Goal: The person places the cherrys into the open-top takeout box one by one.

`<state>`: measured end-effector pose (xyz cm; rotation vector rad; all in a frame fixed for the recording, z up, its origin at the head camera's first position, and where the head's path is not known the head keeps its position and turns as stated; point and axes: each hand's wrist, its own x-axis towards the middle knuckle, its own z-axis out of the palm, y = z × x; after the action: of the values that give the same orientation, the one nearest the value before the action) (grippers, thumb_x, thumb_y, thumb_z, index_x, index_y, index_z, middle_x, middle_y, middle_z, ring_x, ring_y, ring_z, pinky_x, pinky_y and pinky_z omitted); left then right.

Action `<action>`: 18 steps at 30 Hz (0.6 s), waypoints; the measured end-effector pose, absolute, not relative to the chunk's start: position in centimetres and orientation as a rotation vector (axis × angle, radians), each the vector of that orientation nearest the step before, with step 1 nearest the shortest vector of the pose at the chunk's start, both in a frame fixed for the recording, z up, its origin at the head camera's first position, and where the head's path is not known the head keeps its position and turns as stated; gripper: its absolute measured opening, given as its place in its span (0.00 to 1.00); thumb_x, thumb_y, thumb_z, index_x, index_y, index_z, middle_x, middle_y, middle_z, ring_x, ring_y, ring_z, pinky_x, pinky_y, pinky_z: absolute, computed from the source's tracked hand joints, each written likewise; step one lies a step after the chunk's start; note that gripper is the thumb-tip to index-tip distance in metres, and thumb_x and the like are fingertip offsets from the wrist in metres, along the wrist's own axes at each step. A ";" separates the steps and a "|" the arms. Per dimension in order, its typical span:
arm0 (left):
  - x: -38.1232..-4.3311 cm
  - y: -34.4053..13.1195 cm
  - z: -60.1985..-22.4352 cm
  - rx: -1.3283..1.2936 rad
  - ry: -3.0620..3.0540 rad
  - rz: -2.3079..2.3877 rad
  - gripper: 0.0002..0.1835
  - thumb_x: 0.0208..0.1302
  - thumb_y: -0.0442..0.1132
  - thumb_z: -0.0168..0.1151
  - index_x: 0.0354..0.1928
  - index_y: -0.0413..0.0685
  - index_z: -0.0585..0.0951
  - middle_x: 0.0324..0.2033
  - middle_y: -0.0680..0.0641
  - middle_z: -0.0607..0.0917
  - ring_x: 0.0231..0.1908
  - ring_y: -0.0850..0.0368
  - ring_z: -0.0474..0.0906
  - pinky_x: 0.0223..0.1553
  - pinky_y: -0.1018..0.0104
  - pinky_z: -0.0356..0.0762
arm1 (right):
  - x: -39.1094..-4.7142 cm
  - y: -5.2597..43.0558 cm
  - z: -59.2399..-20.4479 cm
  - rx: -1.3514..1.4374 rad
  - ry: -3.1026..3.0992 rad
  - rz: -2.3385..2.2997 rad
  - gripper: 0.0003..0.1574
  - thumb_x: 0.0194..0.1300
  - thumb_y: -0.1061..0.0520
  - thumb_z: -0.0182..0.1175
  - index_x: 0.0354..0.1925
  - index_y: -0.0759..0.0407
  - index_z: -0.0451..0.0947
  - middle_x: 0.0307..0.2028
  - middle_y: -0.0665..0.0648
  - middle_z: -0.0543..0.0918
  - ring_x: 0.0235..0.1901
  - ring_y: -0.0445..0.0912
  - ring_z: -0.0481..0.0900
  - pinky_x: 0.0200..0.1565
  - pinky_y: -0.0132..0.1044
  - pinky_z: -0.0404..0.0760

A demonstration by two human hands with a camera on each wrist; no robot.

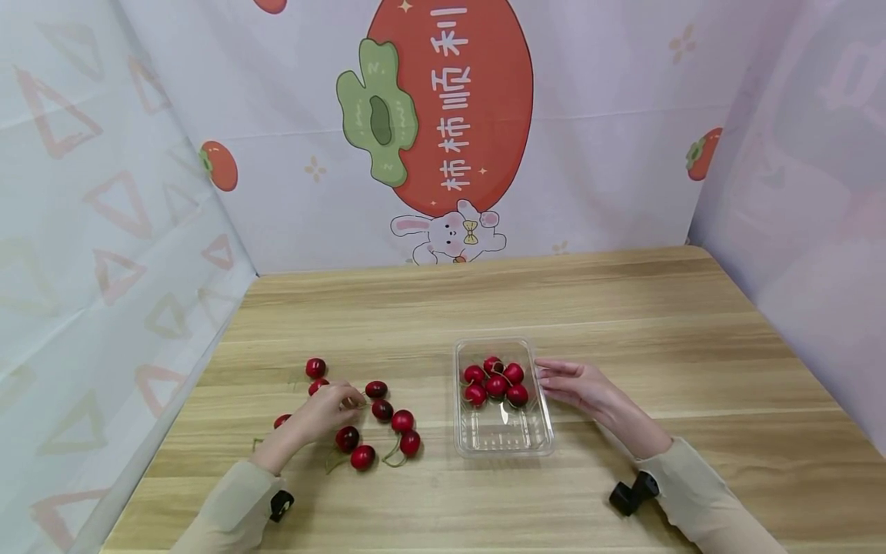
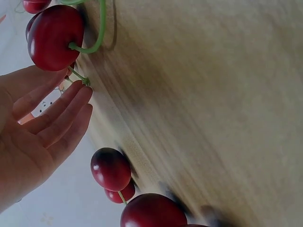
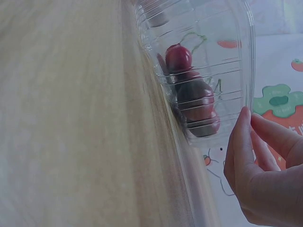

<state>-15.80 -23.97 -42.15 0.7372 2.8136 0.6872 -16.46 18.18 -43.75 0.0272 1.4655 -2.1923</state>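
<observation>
Sleeves [image 1: 231, 500]: pale and long, one on each arm, low on both sides.
Black gadgets [image 1: 281, 505]: small, one by each cuff.
Table [image 1: 609, 300]: light brown wood, with long stripes going from side to side.
Back cloth [image 1: 602, 185]: white, behind the table, with a big red fruit [image 1: 494, 92] and a white bunny [image 1: 446, 233] drawn on it. White writing on the fruit is turned sideways.
Left cloth [image 1: 119, 204]: pale, with pink and green triangles.
Right cloth [image 1: 796, 154]: pale, with soft pink shapes.
Loose cherries [image 1: 402, 421]: round, shiny, red and dark red, some with green stems. They lie on the left part of the table, around the left hand.
Clear box [image 1: 501, 432]: flat on the table, to the right of the loose cherries, with its top open.
Boxed cherries [image 1: 496, 385]: bunched up in the far half of the clear box.
Left hand [image 1: 325, 414]: down among the loose cherries, fingers a bit bent, tips at a thin green stem [image 2: 86, 82]. I cannot tell if they pinch it.
Right hand [image 1: 581, 388]: thumb and fingertip almost together, pinching the clear box at its right edge.
</observation>
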 end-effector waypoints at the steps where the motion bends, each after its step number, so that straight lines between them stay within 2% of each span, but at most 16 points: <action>1: -15.8 -24.0 -42.2 0.735 2.814 0.681 0.07 0.49 0.25 0.60 0.33 0.37 0.81 0.30 0.46 0.79 0.30 0.55 0.76 0.31 0.69 0.76 | -16.4 18.2 -43.8 0.019 1.465 -2.194 0.19 0.54 0.73 0.56 0.38 0.52 0.80 0.34 0.54 0.82 0.35 0.44 0.81 0.43 0.34 0.76; 9: -16.3 -23.8 -42.4 0.749 2.832 0.631 0.05 0.49 0.27 0.62 0.30 0.39 0.81 0.27 0.49 0.80 0.27 0.60 0.73 0.29 0.70 0.74 | -16.5 18.1 -43.8 0.040 1.460 -2.193 0.20 0.53 0.73 0.56 0.37 0.50 0.80 0.33 0.54 0.82 0.35 0.44 0.81 0.42 0.34 0.77; 18: -16.8 -23.7 -42.8 0.757 2.828 0.589 0.04 0.48 0.27 0.63 0.29 0.39 0.81 0.26 0.50 0.78 0.27 0.60 0.74 0.29 0.70 0.74 | -16.5 18.2 -43.7 0.055 1.484 -2.179 0.20 0.52 0.72 0.57 0.39 0.52 0.79 0.34 0.55 0.81 0.36 0.44 0.80 0.44 0.34 0.76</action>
<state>-16.79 -23.70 -42.76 0.7566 2.8278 0.5887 -16.48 18.16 -43.69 0.0552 1.4842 -2.1791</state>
